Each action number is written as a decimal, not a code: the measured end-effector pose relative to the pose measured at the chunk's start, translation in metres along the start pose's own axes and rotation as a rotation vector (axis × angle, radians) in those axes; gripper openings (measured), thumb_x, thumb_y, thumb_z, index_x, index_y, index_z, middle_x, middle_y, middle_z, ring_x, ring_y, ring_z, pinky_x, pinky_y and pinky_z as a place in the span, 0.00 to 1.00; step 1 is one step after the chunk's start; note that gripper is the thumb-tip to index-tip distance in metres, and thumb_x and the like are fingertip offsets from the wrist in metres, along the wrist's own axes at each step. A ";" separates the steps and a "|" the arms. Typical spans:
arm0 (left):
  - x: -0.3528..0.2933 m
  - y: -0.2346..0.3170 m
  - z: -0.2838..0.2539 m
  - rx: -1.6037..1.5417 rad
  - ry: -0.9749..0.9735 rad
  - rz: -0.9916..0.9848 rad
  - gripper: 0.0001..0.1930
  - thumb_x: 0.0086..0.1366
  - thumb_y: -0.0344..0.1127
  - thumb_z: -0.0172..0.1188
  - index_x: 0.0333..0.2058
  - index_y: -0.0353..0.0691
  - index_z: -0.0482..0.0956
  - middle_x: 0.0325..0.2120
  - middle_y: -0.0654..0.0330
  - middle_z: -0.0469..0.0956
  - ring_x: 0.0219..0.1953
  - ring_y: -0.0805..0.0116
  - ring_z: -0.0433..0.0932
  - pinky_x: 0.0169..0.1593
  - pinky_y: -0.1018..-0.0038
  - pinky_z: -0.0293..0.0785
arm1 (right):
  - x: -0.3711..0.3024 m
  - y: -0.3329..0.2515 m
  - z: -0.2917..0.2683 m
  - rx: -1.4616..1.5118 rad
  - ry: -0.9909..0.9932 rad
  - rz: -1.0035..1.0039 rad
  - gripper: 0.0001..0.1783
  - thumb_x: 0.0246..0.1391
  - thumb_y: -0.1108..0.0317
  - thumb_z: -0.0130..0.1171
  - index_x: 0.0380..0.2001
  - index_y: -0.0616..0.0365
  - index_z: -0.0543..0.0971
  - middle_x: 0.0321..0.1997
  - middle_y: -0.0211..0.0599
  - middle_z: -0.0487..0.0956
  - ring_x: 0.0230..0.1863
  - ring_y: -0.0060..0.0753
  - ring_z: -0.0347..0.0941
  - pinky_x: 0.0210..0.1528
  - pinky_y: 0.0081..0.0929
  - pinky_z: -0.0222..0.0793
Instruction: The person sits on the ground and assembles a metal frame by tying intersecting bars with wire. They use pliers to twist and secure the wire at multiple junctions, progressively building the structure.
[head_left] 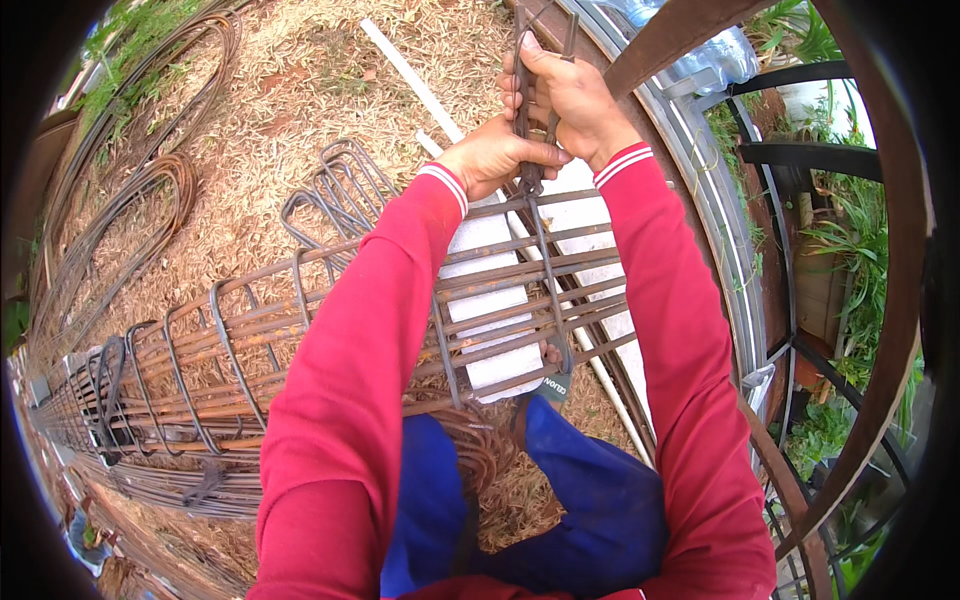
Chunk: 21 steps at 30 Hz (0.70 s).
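Note:
Both my hands are closed on dark metal pincers [522, 70], held with the handles pointing away from me and the head toward me. My right hand [575, 100] wraps the handles higher up. Closer to the head, my left hand [490, 158] grips with its thumb laid across. The pincers' head sits at the far edge of a rebar cage [500, 265], by the corner of a stirrup [545, 250]. Whether the jaws bite on tie wire there I cannot tell. Long rusty bars run through several stirrups toward the left.
White boards [490, 345] lie under the cage's near end. Loose bent stirrups [350, 190] rest beyond it, and coiled rods [150, 200] lie at far left. A metal rail and a dark metal frame [905, 300] border the right side. Wood chips cover the ground.

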<state>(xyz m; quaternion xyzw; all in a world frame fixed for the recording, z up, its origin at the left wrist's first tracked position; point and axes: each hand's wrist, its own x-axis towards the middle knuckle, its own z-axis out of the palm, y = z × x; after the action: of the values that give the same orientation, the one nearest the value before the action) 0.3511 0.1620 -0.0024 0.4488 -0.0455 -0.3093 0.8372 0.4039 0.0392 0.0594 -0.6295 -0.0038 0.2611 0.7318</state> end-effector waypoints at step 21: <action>0.021 -0.009 0.029 0.120 0.601 -0.054 0.11 0.66 0.35 0.59 0.42 0.34 0.73 0.23 0.60 0.75 0.19 0.73 0.72 0.21 0.72 0.66 | 0.065 0.028 0.019 -0.557 0.279 0.081 0.16 0.64 0.57 0.60 0.36 0.61 0.74 0.27 0.36 0.75 0.21 0.27 0.68 0.24 0.31 0.67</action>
<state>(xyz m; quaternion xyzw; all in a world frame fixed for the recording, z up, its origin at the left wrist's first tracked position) 0.3531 0.1258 0.0032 0.5697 0.1980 -0.1818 0.7767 0.4430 0.0842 0.0169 -0.8351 0.0505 0.1898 0.5138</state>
